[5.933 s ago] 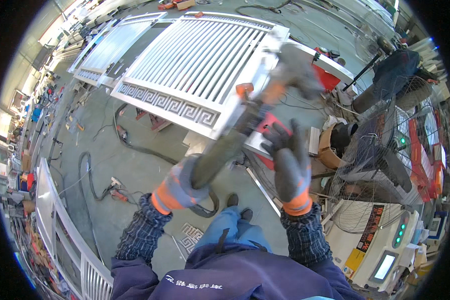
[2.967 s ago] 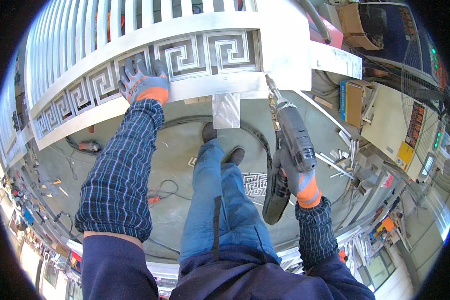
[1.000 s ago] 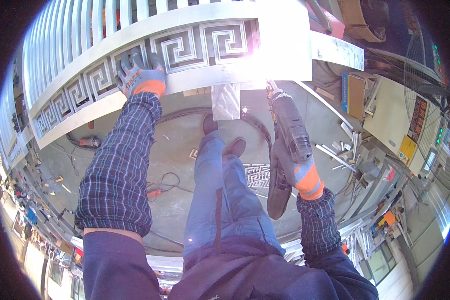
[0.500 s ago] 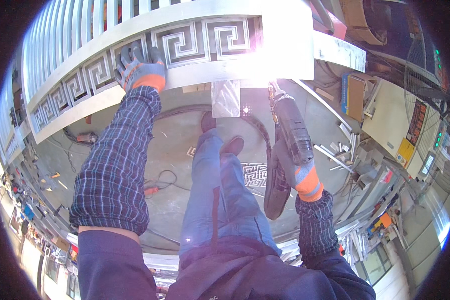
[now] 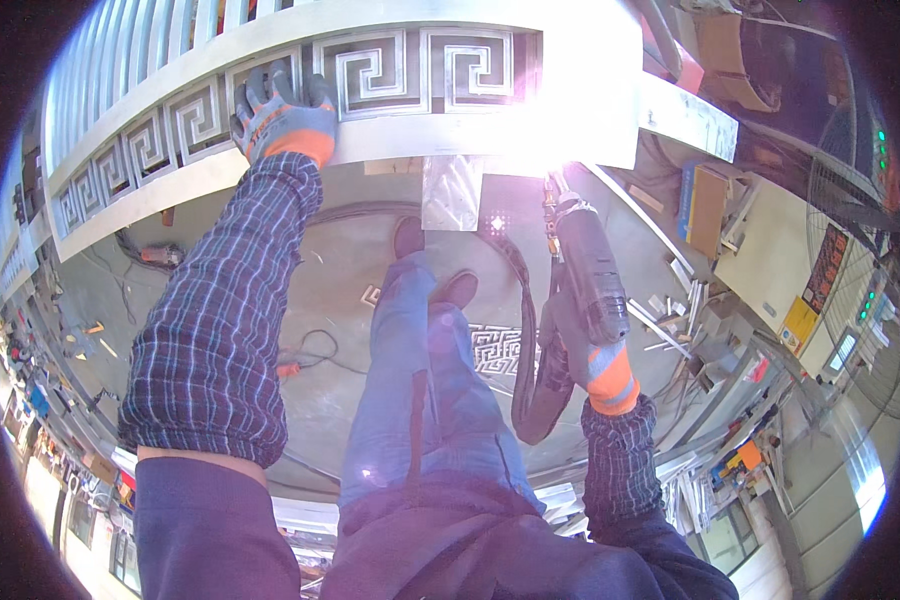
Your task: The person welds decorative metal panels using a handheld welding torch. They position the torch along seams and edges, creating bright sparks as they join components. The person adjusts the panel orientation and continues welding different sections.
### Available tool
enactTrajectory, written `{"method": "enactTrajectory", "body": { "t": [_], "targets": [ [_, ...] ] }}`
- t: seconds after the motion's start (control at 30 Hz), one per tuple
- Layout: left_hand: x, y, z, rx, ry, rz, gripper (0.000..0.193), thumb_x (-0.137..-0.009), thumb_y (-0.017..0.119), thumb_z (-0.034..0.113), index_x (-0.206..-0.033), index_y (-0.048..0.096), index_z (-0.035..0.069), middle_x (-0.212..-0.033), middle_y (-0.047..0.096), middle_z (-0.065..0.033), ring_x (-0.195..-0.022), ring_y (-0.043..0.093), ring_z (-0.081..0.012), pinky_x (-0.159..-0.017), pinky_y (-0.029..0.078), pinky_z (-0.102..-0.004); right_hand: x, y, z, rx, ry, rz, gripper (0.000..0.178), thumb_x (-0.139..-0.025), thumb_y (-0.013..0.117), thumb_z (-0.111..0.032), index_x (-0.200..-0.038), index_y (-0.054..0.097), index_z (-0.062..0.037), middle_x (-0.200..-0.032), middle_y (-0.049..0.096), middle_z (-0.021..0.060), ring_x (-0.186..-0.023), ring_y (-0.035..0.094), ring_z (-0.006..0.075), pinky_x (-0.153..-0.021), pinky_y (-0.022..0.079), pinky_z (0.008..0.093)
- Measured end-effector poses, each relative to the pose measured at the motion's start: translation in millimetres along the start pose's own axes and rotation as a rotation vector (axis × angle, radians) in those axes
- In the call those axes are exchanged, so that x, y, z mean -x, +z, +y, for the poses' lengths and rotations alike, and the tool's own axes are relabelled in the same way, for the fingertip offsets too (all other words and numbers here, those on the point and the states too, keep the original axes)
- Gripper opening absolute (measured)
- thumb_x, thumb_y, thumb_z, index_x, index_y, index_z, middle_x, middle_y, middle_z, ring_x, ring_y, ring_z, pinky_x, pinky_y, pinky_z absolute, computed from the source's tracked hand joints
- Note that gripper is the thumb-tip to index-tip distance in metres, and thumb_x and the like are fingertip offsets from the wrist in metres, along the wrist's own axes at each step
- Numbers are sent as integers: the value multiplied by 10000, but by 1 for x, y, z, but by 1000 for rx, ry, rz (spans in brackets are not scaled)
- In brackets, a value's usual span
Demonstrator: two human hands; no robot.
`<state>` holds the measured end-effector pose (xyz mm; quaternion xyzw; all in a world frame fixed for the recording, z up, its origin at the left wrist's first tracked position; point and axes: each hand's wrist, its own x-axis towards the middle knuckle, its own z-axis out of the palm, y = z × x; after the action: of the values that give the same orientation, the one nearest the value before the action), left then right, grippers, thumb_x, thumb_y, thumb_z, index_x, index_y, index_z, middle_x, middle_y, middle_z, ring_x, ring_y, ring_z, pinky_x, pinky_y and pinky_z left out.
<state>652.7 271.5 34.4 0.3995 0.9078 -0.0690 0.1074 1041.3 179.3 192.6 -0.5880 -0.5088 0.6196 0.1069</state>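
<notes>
A silvery metal railing panel (image 5: 395, 138) with square spiral fretwork (image 5: 372, 75) spans the top of the view. My left hand (image 5: 285, 118), in a grey and orange glove, lies on its lower border with fingers spread over the fretwork. In my gloved right hand (image 5: 567, 335) is a black handheld welding gun (image 5: 588, 265), nozzle pointing up. White glare at its tip washes out the panel's right corner, so contact there cannot be made out. A thick dark cable (image 5: 544, 408) hangs from the gun beside my leg.
On the grey floor lie a loose fretwork piece (image 5: 498, 350), a corded power tool (image 5: 160, 256) and thin cables. Metal offcuts (image 5: 670, 318) and a cardboard box (image 5: 707, 205) are on the right. A flat metal bar (image 5: 687, 115) projects beyond the panel's right end.
The glare at the gun's tip has grown brighter. The view has shifted slightly; my left hand keeps its place on the panel and my right hand still holds the gun.
</notes>
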Motion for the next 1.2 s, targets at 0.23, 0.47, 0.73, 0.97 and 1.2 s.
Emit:
{"method": "enactTrajectory", "body": {
  "t": [0.23,0.47,0.73,0.97,1.2],
  "targets": [
    [2,-10,5,-134,-33,-120,862,-949,508,612,-1643,267,162,-1712,205,-136,-1575,191,-339,-1296,145,-451,3,2,-10,-16,248,30,141,-993,665,-176,-1008,668,-36,-743,640,22,-655,605,113,-572,488,320],
    [5,-6,4,-39,-1,-20,785,-973,452,537,-1644,262,177,-1715,202,-95,-1584,166,-295,-1296,129,-463,5,1,-4,14,144,5,168,-1001,651,-187,-933,669,-35,-729,637,19,-646,597,112,-578,488,321],
    [2,-4,1,-46,-8,-30,775,-973,423,546,-1648,260,201,-1716,193,-118,-1583,175,-330,-1294,138,-470,11,0,15,-3,90,-2,141,-976,691,-164,-1010,671,-28,-760,653,17,-679,613,112,-597,498,315],
    [4,-7,4,-12,-27,-35,780,-995,346,597,-1650,255,184,-1718,180,-138,-1586,166,-330,-1295,119,-482,17,0,19,-49,60,-19,143,-962,678,-140,-1056,679,-32,-816,666,17,-726,626,110,-634,508,312],
    [-4,7,-3,72,1,4,849,-943,567,514,-1645,260,148,-1692,235,-182,-1566,218,-352,-1286,181,-469,20,2,28,-43,124,-20,229,-922,713,-95,-1130,669,-12,-859,682,38,-759,651,138,-648,530,326]
  ]
}}
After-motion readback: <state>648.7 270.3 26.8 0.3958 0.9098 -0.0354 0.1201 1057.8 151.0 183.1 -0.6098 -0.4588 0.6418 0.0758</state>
